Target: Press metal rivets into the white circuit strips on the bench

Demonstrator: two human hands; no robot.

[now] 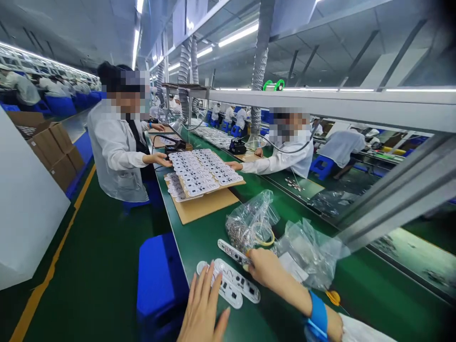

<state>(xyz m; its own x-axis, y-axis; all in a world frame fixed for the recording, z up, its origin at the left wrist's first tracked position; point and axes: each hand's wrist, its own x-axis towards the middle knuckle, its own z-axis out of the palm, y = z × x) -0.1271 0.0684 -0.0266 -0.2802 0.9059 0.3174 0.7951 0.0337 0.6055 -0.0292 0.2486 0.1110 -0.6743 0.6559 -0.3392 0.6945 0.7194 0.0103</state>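
Observation:
My left hand (204,308) lies with fingers stretched out, the fingertips over a white oblong panel (231,294). Dark electronic parts dot that panel, and a second oblong panel (242,282) lies right beside it on the green bench. My right hand (265,268), with a blue wrist strap (318,311), is closed on the end of another oblong panel (230,250), held tilted above the bench. Behind it sits a clear plastic bag (242,228) of many small metal pieces. A second clear bag (309,251) lies to the right of it.
Two co-workers in white coats reach to a cardboard sheet loaded with oblong panels (203,171), above another cardboard sheet (203,206) on the green bench (185,247). A yellow ring (265,241) rests by the bags. A blue stool (156,270) stands at the left bench edge; a metal post (392,194) slopes at right.

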